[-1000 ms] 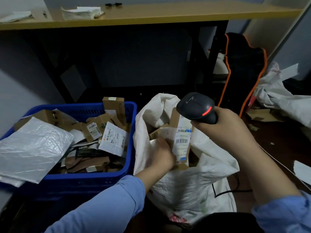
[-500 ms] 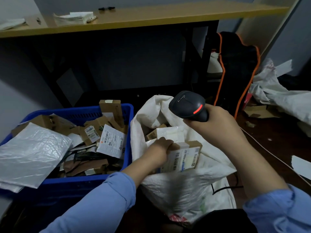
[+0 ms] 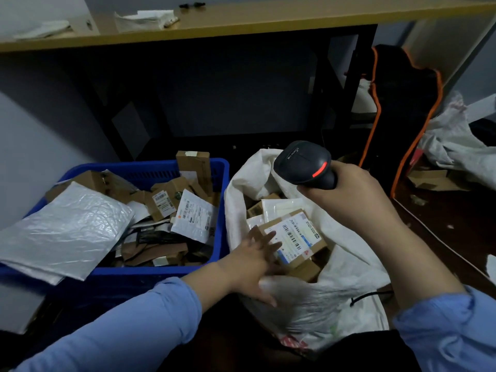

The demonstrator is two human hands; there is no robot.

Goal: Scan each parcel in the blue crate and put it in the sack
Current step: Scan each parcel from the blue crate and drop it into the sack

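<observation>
- Progress looks partial: a labelled box point(image 3: 295, 237) lies in our sack point(image 3: 357, 253), our left hand point(image 3: 255, 261) spread flat at its edge, holding nothing.
- Our right hand point(image 3: 349, 194) grips the scanner point(image 3: 303, 163).
- Many parcels point(image 3: 194, 216) wait in the blue crate point(image 3: 161, 271).

- Sack point(image 3: 354, 253) mouth: packed with boxes point(image 3: 295, 237); left hand point(image 3: 252, 261) spread across its near-left edge.
- Right hand point(image 3: 357, 200) with scanner point(image 3: 303, 163) hangs over the sack's far right.
- Crate point(image 3: 150, 271): mailer point(image 3: 64, 232) covers the left half; the right half is open from above.
</observation>
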